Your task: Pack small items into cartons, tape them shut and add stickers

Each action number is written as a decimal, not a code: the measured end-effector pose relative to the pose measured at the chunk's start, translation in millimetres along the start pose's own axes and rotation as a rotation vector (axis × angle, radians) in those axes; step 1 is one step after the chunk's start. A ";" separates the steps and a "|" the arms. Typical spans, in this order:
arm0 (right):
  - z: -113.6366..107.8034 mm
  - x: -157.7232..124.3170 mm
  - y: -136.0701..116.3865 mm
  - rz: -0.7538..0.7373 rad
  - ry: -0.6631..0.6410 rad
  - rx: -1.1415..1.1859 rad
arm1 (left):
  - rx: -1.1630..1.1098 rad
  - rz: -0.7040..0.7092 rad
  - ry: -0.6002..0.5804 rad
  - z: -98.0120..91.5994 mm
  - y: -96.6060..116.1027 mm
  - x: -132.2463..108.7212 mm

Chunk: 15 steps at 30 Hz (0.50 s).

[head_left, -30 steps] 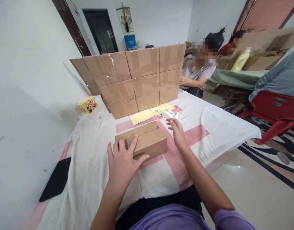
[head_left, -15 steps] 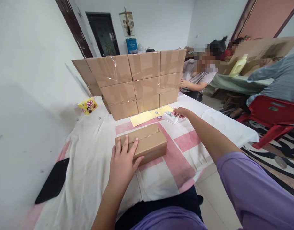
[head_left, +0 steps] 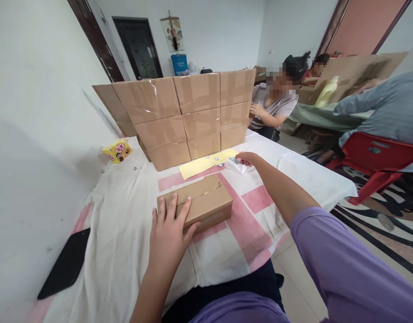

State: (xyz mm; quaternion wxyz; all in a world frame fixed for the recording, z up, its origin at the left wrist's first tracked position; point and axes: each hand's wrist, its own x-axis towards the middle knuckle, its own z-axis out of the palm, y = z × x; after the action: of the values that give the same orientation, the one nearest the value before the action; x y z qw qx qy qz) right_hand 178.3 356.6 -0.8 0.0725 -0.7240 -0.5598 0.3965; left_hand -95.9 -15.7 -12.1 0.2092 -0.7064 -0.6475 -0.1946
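My left hand (head_left: 169, 233) lies with spread fingers on the left end of a closed brown cardboard box (head_left: 209, 199), thumb against its near side. Beyond the box, my right hand (head_left: 248, 158) is stretched out to a small white tape dispenser (head_left: 235, 166), its fingers curled together at the dispenser's right end. What is pinched there is too small to make out. Next to the dispenser lies a yellow strip of card (head_left: 195, 168) with several small pale stickers or scraps on it.
Stacked, taped cardboard boxes (head_left: 199, 112) form a wall behind the card. A yellow snack packet (head_left: 118, 151) stands at the left, and a black phone-like slab (head_left: 65, 264) lies nearer. Another person (head_left: 274, 110) sits beyond the stack; a red chair (head_left: 378, 154) is at the right.
My right hand has closed in on the dispenser's top right end, its fingers drawn more tightly together. My left hand stays on the box. The whole view has shifted slightly.
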 end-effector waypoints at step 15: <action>1.4 10.1 -1.0 0.024 0.085 0.070 | -0.001 0.004 0.023 1.8 1.0 -0.5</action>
State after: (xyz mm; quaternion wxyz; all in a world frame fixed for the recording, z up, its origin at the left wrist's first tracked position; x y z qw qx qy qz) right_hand 177.2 365.3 -6.1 0.1167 -0.7437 -0.5334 0.3857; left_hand -95.0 -15.2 -13.8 0.2166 -0.7057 -0.6435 -0.2024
